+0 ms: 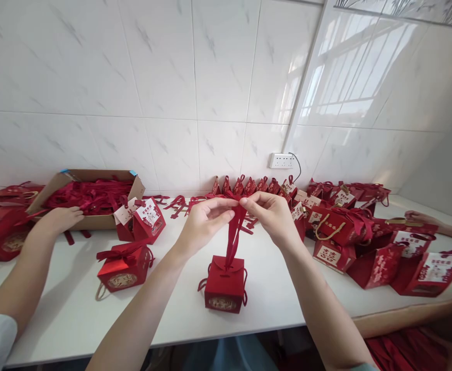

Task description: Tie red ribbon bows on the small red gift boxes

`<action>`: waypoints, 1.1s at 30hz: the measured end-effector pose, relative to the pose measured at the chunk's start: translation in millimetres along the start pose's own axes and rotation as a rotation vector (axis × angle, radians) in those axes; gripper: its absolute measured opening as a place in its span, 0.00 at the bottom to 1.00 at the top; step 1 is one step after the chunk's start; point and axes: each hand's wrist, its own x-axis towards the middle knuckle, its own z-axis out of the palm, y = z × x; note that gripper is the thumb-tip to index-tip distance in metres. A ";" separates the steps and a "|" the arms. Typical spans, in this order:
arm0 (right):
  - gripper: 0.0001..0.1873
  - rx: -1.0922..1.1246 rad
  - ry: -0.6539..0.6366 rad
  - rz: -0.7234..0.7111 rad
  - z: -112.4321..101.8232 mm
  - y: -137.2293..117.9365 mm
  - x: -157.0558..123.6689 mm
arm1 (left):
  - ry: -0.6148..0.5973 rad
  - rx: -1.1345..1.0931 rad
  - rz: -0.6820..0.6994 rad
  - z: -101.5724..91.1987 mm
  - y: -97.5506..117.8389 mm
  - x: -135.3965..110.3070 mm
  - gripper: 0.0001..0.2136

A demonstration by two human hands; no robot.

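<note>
Both of my hands pinch a red ribbon (233, 232) above the table, fingertips close together. My left hand (208, 221) grips it from the left side. From the right, my right hand (270, 214) holds it between thumb and forefinger. The ribbon's lower part hangs down to the lid of a small red gift box (224, 288), which stands upright on the white table under my hands. Cord loops stick out at both sides of this box, and its front has an oval gold-toned patch. Left of it sits another red box (123, 273) with a ribbon bow on top.
A cardboard carton (90, 221) of red ribbons stands at the back left, with another person's hand (61, 219) at its edge. Red gift boxes (388, 263) crowd the right side. A second person's hand (419, 216) reaches in there. A power strip (282, 161) is on the wall.
</note>
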 end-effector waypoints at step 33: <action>0.19 -0.514 -0.314 0.488 -16.4 129.7 -95.2 | -0.148 0.535 -0.657 -13.2 -109.6 -87.5 0.17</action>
